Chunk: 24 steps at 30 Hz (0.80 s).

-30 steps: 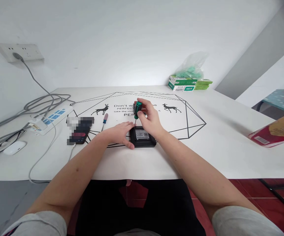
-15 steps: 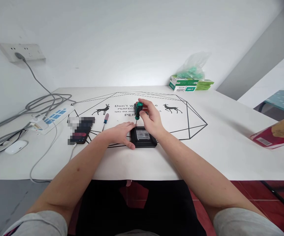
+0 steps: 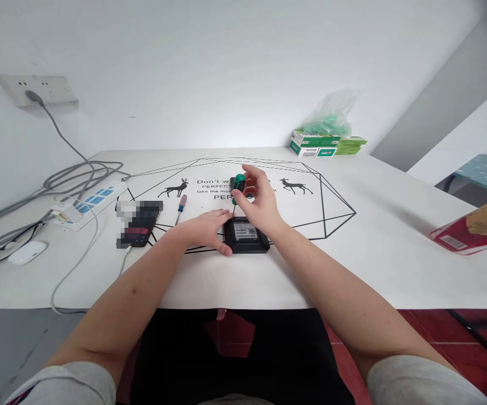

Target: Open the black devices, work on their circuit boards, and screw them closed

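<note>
A small black electronic box (image 3: pixel 255 245) with a printed label lies flat on the table, label side up. My left hand (image 3: pixel 206 229) is spread flat at the box's left side, thumb by its near corner and fingertips by its far corner, touching it. My right hand (image 3: pixel 262 199) closes around a green and black screwdriver (image 3: pixel 238 184), thumb on the near side of the handle and the index finger lifted. The screwdriver stands nearly upright, with its shaft coming down at the box's far left corner. The tip is too small to make out.
A second screwdriver (image 3: pixel 182 203) and a phone (image 3: pixel 142 233) lie to the left. Further left are a power strip (image 3: pixel 95 205), grey cables and a white earbud case (image 3: pixel 27 252). Green boxes (image 3: pixel 317 140) stand at the back right; a red and yellow package (image 3: pixel 471 228) is at right.
The fingers of my right hand have shifted around the screwdriver handle, with the index finger now raised off it. The handle has turned slightly. My left hand and the box have stayed put.
</note>
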Motion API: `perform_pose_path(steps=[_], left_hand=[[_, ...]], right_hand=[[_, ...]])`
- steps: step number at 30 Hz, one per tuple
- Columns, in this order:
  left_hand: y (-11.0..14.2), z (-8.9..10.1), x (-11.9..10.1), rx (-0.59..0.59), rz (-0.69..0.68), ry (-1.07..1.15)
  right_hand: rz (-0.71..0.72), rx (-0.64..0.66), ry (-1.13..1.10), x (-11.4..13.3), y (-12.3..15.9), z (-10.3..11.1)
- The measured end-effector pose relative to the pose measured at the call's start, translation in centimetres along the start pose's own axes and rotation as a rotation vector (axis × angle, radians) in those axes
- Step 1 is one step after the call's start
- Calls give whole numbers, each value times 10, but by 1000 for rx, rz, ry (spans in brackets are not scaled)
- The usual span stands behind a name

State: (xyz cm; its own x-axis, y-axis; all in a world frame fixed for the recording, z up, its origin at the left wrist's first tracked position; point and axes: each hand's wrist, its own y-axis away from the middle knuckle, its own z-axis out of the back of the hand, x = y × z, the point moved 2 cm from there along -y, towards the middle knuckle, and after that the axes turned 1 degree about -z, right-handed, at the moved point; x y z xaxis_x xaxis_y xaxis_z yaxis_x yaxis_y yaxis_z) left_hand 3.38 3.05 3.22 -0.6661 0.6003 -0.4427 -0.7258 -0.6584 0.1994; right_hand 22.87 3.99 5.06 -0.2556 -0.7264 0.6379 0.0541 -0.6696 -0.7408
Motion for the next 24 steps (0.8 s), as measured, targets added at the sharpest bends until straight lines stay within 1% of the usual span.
perform_pose_path(steps=[4,8,18,20,21,24], left_hand=[[0,0,1,-6,-19,0],[-2,-2,3,-5,-1,-6],[0,0,1,13,38,20],[-1,1,0,-38,25,52],[-1,2,0,-88,15,65],[-4,4,-1,-299,-49,64]], right_hand=[[-22,-4,-6,-1,-1,1],[-48,6,-8,-3,-2,3],[-47,-46,-32,-2,-3,6],[-52,-75,-46,-3,-3,7],[-52,-88,-50,-4,-3,8],[-45,-116,-47,-7,-4,8]])
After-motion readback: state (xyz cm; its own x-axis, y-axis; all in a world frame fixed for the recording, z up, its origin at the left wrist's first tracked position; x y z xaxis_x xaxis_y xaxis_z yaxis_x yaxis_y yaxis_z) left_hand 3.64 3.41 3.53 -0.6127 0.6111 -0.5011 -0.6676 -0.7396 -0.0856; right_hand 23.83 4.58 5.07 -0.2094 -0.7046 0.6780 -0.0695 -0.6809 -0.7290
